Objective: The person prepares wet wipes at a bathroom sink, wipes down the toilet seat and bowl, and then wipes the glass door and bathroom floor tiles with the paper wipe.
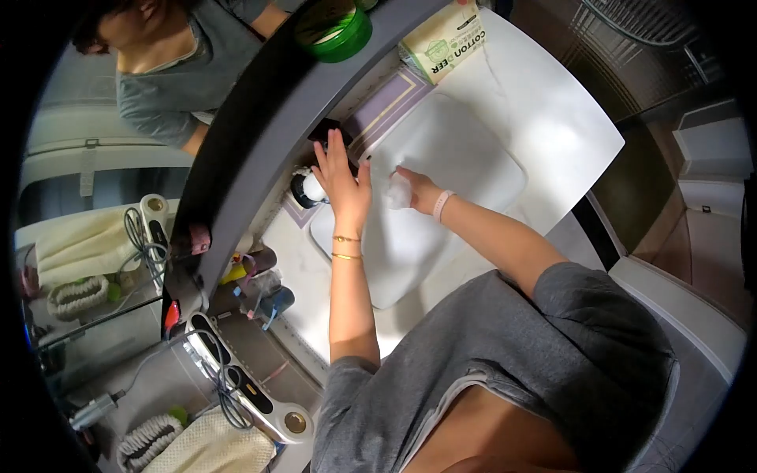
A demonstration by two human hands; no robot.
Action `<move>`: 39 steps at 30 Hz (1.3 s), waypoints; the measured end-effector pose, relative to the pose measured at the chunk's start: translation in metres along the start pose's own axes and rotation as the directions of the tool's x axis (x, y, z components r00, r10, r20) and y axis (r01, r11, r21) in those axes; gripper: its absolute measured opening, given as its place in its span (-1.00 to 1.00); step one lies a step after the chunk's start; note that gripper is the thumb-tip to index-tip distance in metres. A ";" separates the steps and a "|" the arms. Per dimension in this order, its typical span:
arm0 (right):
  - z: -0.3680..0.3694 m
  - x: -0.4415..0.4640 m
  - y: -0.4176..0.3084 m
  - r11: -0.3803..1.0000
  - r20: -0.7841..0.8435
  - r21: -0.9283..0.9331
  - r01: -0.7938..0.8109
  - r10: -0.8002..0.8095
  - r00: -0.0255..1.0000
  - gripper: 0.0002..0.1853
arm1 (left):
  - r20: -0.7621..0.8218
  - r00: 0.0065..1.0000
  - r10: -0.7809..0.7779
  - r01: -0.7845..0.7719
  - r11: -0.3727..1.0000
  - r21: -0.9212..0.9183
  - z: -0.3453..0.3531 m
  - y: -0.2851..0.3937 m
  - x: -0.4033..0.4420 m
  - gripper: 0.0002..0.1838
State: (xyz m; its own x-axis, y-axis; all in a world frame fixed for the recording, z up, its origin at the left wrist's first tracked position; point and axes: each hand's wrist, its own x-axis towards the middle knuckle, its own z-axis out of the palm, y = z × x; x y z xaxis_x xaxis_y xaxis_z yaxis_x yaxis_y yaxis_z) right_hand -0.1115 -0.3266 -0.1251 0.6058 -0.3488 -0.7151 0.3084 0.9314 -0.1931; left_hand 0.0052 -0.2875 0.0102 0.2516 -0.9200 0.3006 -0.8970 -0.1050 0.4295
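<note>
My left hand (344,189) is stretched out over the left part of the white sink basin (465,158), fingers extended, holding nothing that I can see. Just beyond its fingertips is a dark fixture (327,132), partly hidden by the hand. Beside the palm stands a black container with a rounded white part (313,187). Over the basin, my right hand (422,191) has its fingers closed on a soft, whitish, translucent wad (399,191). Whether it is wet tissue or foam I cannot tell.
A "COTTON DEER" pack (445,41) lies on the white counter (564,102) behind the basin. A green round tub (335,35) sits on the dark shelf (272,110). Small bottles (264,288), a corded power strip (252,390) and a cream towel (213,445) are at the left.
</note>
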 end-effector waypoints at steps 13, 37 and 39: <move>0.002 -0.074 -0.019 0.628 0.598 -0.597 0.499 -0.066 0.799 -0.76 | 0.761 0.612 -0.215 0.699 -0.302 -0.648 0.027 0.002 -0.104 -0.37; -0.023 -0.012 0.040 0.775 -0.056 -0.473 0.418 -0.500 0.864 -0.79 | 0.338 0.875 -0.346 0.394 0.915 -0.083 0.104 0.028 -0.132 -0.67; -0.034 -0.006 0.036 0.902 -0.201 -0.344 0.261 -0.342 0.918 -0.77 | 0.334 0.878 -0.344 0.380 0.924 -0.047 0.111 0.018 -0.133 -0.68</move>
State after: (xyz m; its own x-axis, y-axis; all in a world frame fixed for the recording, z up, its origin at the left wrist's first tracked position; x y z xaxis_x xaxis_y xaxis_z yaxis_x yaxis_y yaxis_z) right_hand -0.1292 -0.2875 -0.1500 0.3031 -0.6180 -0.7254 0.1834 0.7848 -0.5920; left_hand -0.0846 -0.2087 -0.1165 0.4076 -0.8975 -0.1686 -0.7159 -0.4286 0.5511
